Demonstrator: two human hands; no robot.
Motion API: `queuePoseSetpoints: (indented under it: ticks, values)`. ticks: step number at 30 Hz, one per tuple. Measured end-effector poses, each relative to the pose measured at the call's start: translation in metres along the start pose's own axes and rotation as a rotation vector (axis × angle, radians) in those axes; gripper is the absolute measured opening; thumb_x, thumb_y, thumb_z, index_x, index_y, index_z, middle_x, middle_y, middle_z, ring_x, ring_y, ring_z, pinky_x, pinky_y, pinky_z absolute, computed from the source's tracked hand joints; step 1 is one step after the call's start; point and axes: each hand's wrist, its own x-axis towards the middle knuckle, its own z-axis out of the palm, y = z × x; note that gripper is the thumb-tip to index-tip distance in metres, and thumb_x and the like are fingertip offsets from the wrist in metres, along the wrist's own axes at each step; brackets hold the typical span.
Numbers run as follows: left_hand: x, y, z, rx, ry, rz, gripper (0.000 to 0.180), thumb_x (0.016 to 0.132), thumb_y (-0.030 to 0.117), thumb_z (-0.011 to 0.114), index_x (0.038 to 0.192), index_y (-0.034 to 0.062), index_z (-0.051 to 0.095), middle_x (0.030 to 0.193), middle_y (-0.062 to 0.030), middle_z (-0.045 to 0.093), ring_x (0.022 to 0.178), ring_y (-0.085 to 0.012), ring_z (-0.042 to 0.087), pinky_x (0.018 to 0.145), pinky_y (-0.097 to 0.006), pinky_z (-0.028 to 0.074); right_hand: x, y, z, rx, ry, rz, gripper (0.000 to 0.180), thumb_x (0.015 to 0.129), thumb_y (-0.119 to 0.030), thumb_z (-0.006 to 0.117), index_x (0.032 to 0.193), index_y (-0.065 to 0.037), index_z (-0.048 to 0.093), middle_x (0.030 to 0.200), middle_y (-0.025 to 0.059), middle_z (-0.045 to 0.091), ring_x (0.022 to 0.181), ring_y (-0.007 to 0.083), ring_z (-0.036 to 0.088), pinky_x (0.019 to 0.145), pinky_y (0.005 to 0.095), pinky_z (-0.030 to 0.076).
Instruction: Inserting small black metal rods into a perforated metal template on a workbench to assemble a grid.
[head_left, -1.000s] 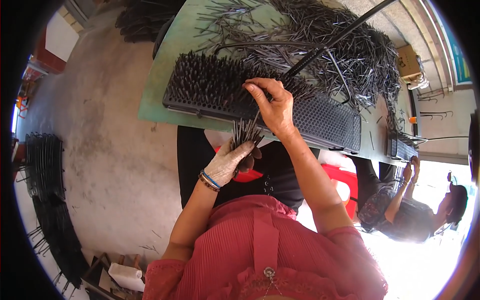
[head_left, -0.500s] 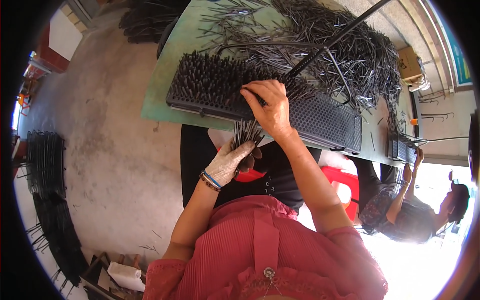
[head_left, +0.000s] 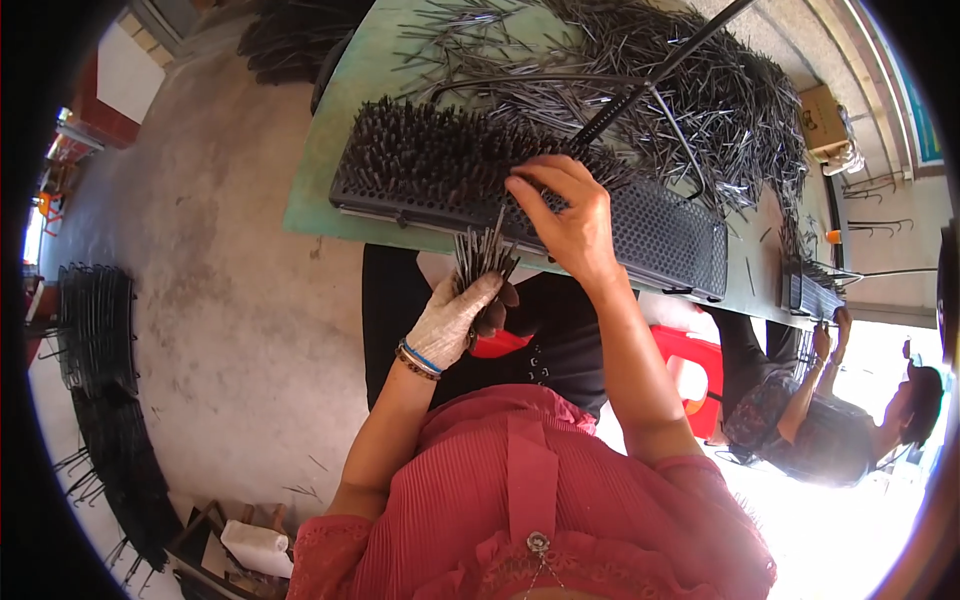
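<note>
A: What has just changed?

B: The bare right hand has shifted a little rightward along the black, perforated rectangular tray. And one slim dark rod now stands up clear of the rest, between the two hands.

A: The rest being where?

B: In the left hand, which wears a whitish fabric glove. Its fingers are wrapped firmly around a bundle of thin, dark, metal-looking rods, tips upward, just in front of the tray's near edge.

A: And the right fingers?

B: Thumb and forefinger are drawn narrow, close together above the tray. Whether they pinch a rod, one cannot tell.

A: What does the change mean for the work?

B: Probably that rods are being parted singly from the bundle for the tray. Its left part bristles with upright dark rods; its right part shows bare holes, so the filling looks unfinished.
</note>
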Motion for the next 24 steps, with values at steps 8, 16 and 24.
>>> queuePoseSetpoints:
  ticks: [8, 16, 24]
  values:
    - [0.005, 0.004, 0.010, 0.124, -0.057, 0.056, 0.032, 0.092, 0.036, 0.062, 0.100, 0.0054, 0.059, 0.082, -0.0032, 0.065, 0.057, -0.0061, 0.056, 0.046, -0.020, 0.042, -0.018, 0.002, -0.020, 0.456, -0.419, 0.573, 0.022, 0.087, -0.017, 0.071, 0.098, 0.001, 0.071, 0.089, 0.0050, 0.069, 0.082, 0.0102, 0.061, 0.074, 0.0256, 0.048]
    - [0.014, 0.005, 0.010, 0.044, -0.024, 0.073, 0.032, 0.093, 0.035, 0.061, 0.088, 0.0030, 0.062, 0.068, -0.0020, 0.062, 0.055, -0.0066, 0.055, 0.048, -0.020, 0.042, 0.006, -0.001, -0.005, 0.647, 0.034, 0.605, 0.023, 0.088, -0.012, 0.069, 0.105, 0.003, 0.067, 0.085, 0.0032, 0.068, 0.078, 0.0056, 0.059, 0.071, 0.0199, 0.049]
    - [0.017, -0.010, 0.001, -0.049, 0.031, 0.042, 0.017, 0.093, 0.017, 0.061, 0.101, 0.0028, 0.058, 0.084, -0.0072, 0.066, 0.063, -0.0113, 0.060, 0.053, -0.023, 0.047, 0.004, 0.008, 0.022, 0.253, 0.017, 0.348, 0.028, 0.087, -0.009, 0.069, 0.114, -0.002, 0.065, 0.089, 0.0039, 0.070, 0.080, 0.0074, 0.062, 0.072, 0.0232, 0.049]
